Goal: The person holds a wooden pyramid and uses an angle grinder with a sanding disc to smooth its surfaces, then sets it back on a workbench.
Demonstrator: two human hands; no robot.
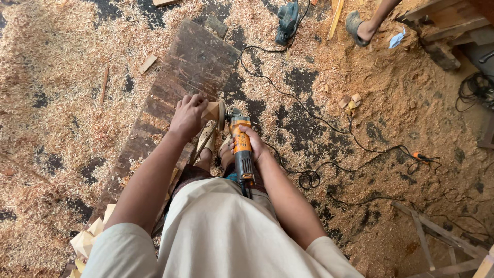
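Observation:
My left hand point(188, 116) grips a small pale wooden block point(210, 110) and presses it against the sanding disc point(222, 114) of an orange and black angle grinder point(241, 149). My right hand point(256, 145) is wrapped around the grinder's body, whose cable runs back toward me. Both hands work just above a long dark wooden plank point(175, 87) lying on the floor. My sandalled feet point(216, 152) show below the tool.
Wood shavings and sawdust cover the floor. More pale wooden blocks point(90, 237) are piled at lower left. A black cable point(329, 128) snakes to the right. An electric planer point(287, 21) lies at top, near another person's sandalled foot point(360, 28). Wooden frames point(442, 242) stand at right.

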